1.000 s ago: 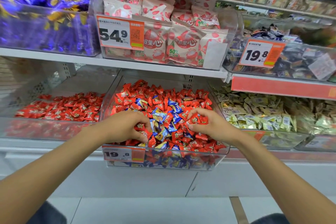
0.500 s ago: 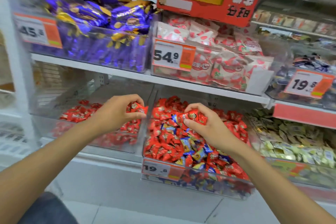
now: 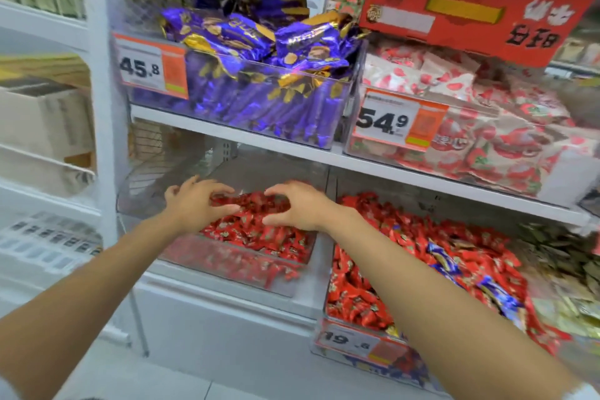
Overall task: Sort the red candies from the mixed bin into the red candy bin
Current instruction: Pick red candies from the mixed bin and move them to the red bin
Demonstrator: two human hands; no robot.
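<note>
The clear red candy bin (image 3: 233,269) sits on the lower shelf and holds a pile of red candies (image 3: 259,237). Both hands hover over the back of that pile. My left hand (image 3: 191,201) and my right hand (image 3: 298,204) face each other with fingers loosely arched apart. A blurred clump of red candies (image 3: 251,201) lies between them, in no firm grip. To the right is the mixed bin (image 3: 349,339), which carries a 19.8 price tag. It is full of red candies (image 3: 406,237) with a few blue ones (image 3: 443,258) among them.
The upper shelf (image 3: 233,136) hangs low over both bins and carries a bin of purple bags (image 3: 259,91) and a bin of strawberry bags (image 3: 487,140). A red sign box (image 3: 470,3) juts out above. Pale wrapped candies (image 3: 571,269) fill the far right bin. A white upright (image 3: 104,107) stands at left.
Both hands left the mixed bin gripping red candies and moved left over the red candy bin. Their fingers have now spread apart. The view has swung left.
</note>
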